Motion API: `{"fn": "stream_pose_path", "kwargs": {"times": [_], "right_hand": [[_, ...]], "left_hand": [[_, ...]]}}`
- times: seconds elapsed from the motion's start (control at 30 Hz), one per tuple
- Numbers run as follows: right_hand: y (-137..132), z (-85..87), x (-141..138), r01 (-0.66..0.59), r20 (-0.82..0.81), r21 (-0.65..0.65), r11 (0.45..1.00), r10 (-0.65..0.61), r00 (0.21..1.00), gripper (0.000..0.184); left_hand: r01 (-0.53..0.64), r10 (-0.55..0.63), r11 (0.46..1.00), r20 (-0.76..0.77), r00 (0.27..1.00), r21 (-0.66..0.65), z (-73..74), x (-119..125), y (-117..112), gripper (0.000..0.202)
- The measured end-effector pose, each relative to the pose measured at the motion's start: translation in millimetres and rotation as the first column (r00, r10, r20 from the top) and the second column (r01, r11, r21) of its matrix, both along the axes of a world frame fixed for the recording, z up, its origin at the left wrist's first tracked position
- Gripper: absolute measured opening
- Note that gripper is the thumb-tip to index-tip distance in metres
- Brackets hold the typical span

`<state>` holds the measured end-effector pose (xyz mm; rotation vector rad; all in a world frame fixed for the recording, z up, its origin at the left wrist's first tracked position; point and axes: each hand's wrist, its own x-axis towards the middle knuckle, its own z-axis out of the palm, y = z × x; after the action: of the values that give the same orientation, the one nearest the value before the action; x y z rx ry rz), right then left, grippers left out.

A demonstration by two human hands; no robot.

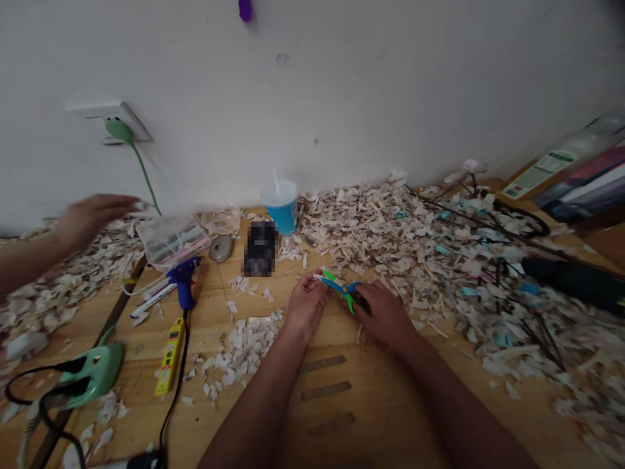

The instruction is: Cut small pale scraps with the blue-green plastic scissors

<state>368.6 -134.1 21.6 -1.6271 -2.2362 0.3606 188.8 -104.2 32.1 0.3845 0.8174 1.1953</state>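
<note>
My right hand [378, 309] is closed around the handles of blue-and-green scissors [342, 286], whose blades point up and left toward my left hand. My left hand [308, 301] is pinched at the blade end, on a small pale scrap [317, 277]. The blades are at or beside this scrap; whether they touch it I cannot tell. Below and left of my left hand lies a small heap of pale flakes [249, 342]. Pale shreds [361, 221] are piled high behind both hands and to the right.
A co-worker's hand [97, 215] reaches in from the left. Also on the left are a blue glue gun [184, 286], a yellow box [169, 357], a green power strip [100, 371] with cords and a clear case [170, 241]. A blue cup [283, 212] stands by the wall.
</note>
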Motion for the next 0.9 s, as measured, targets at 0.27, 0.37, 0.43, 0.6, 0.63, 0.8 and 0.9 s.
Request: {"fn": "stream_pose_path", "kwargs": {"times": [0.27,0.37,0.43,0.6,0.63,0.8,0.9], "right_hand": [[0.2,0.8,-2.1,0.026,-0.024,-0.011,1.0,-0.026,0.999,0.015],[0.0,0.9,-1.8,0.023,-0.021,-0.022,1.0,-0.023,1.0,0.016],[0.0,1.3,-1.8,0.011,-0.014,-0.024,1.0,-0.012,1.0,0.016],[0.6,1.5,-1.5,0.004,-0.014,-0.032,0.999,-0.004,1.0,0.018],[0.6,1.4,-1.5,0.004,-0.017,-0.035,0.999,-0.005,1.0,0.017],[0.4,-0.8,-1.6,-0.008,-0.027,-0.021,1.0,0.007,1.0,0.018],[0.6,-3.0,-1.8,0.002,-0.035,-0.018,1.0,-0.002,0.999,0.019]], "left_hand": [[-0.019,0.018,1.0,0.011,1.0,0.02,-6.0,5.0,-1.0,0.027],[-0.011,0.013,0.999,-0.049,0.999,0.052,-11.6,4.7,-0.1,0.026],[0.016,-0.001,0.994,-0.14,0.99,0.107,-16.0,3.5,1.0,0.024],[0.092,-0.009,0.977,-0.395,0.919,0.191,-16.4,-2.5,4.2,0.02],[0.101,-0.009,0.976,-0.429,0.903,0.193,-14.1,-3.6,4.5,0.02],[0.161,-0.016,0.964,-0.561,0.828,0.211,-2.0,-6.1,3.7,0.018],[0.203,-0.021,0.95,-0.599,0.8,0.238,-0.6,-6.2,2.9,0.017]]}}
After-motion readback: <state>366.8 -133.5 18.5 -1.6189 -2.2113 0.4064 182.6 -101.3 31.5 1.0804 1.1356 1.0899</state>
